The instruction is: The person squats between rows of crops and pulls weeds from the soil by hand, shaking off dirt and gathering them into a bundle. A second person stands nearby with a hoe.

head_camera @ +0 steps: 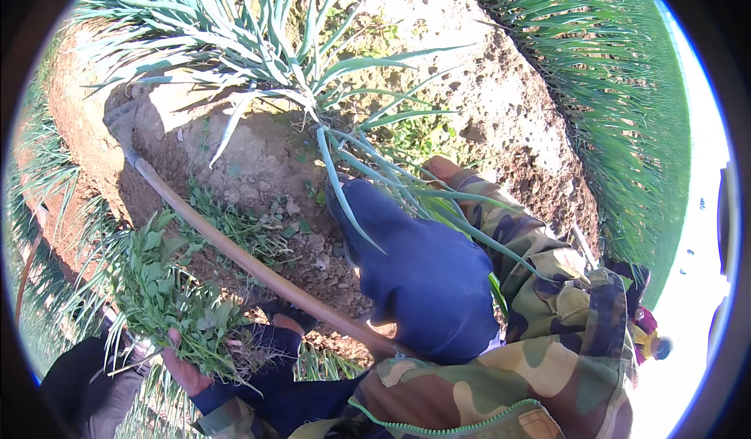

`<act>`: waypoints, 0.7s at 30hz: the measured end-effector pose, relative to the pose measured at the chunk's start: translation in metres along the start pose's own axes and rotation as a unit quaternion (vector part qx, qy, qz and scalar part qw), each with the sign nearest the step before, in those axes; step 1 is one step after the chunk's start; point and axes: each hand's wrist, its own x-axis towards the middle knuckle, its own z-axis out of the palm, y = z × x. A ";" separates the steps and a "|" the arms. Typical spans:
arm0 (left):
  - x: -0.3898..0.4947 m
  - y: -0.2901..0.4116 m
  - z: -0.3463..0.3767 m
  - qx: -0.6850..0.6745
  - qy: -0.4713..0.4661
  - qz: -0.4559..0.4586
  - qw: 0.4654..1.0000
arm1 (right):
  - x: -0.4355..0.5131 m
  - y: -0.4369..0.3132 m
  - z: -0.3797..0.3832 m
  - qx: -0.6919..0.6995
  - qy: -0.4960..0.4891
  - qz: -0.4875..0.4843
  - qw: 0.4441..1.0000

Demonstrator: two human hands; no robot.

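My left hand [186, 368], at the lower left, grips a bunch of uprooted leafy weeds [155, 283], with thin roots hanging on its right side. My right hand [444, 169] is down at the soil beside low green weeds [419, 131]. Its fingers are curled and partly hidden, and whether they hold anything cannot be made out. Long green onion leaves [381, 169] cross in front of my right forearm and bent blue-trousered leg [428, 280]. A hoe lies diagonally between my hands, its wooden handle [252, 263] reaching my lap and its metal head [122, 123] on the soil.
A dense onion clump [252, 46] stands ahead on the raised soil bed [504, 87]. More onion rows [610, 105] grow at the right. Pulled weeds [252, 234] lie beside the hoe handle. Other people are at the lower left [88, 386] and right edge [645, 333].
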 end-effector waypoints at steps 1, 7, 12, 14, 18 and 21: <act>0.000 -0.001 -0.001 0.010 -0.016 0.001 1.000 | 0.009 -0.006 0.002 -0.091 0.009 -0.066 0.994; -0.001 -0.005 -0.013 -0.008 0.040 0.012 0.999 | 0.060 -0.034 -0.008 -0.171 0.228 -0.103 0.953; -0.005 0.005 -0.008 0.043 0.011 0.015 0.999 | 0.062 -0.041 -0.039 -0.279 0.197 -0.009 0.940; -0.011 0.007 -0.002 0.059 0.010 0.038 0.997 | 0.050 -0.035 -0.042 -0.313 0.126 0.099 0.936; -0.016 0.010 0.004 0.102 0.011 0.053 0.993 | 0.035 -0.010 -0.019 -0.183 0.055 0.251 0.949; -0.012 0.013 0.000 0.100 -0.051 0.040 0.993 | 0.040 0.013 0.012 -0.126 0.043 0.193 0.972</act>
